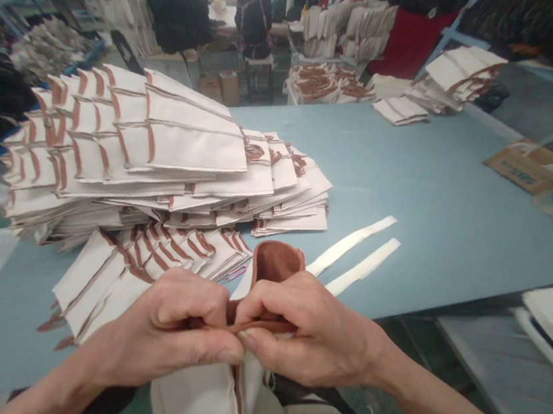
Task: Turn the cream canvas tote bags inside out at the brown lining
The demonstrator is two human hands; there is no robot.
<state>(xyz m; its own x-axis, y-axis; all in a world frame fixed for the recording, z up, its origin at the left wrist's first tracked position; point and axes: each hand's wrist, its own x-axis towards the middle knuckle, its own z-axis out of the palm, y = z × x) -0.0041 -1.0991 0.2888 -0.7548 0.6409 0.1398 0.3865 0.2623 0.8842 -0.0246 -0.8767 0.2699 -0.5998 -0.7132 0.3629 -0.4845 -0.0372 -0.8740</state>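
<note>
My left hand (167,335) and my right hand (311,335) meet near the table's front edge, both closed in a pinch on a cream cloth bag (212,404) with brown trim. The fingers grip its brown edge, and a brown lining flap (274,264) stands up between the hands. The bag's cream body hangs down toward my lap. Just beyond my left hand lies a fanned stack of cream pieces with brown strips (149,255).
A tall pile of cream and brown panels (128,142) fills the left of the blue table (435,186). Two cream strips (356,254) lie to the right. Further stacks (453,77), a cardboard box (528,167) and a seated person (253,19) are at the back.
</note>
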